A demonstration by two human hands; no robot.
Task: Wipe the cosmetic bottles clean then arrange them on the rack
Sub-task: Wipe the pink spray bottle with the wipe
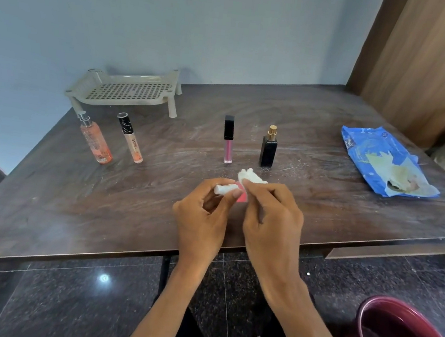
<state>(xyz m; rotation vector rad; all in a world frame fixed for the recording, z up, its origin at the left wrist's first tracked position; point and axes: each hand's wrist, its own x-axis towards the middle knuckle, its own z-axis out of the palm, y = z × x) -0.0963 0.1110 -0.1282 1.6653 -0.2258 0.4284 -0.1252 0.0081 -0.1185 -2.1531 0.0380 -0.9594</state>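
Left hand (204, 216) pinches a small pink bottle (242, 197) by its white cap. Right hand (270, 221) grips a wipe (251, 176) pressed against it, just above the table (100, 210).

Pale blue wall (177, 19) behind a dark, wood-grain table (72, 206); brown wooden panel (421, 66) at right. Dark speckled tiled floor (55, 307) below, bearing one bright reflected light spot (104, 278). Maroon bin (365, 317) at lower right.

Bare forearms (173, 295), left hand (202, 216), right hand (271, 218), dark trousers (191, 336).
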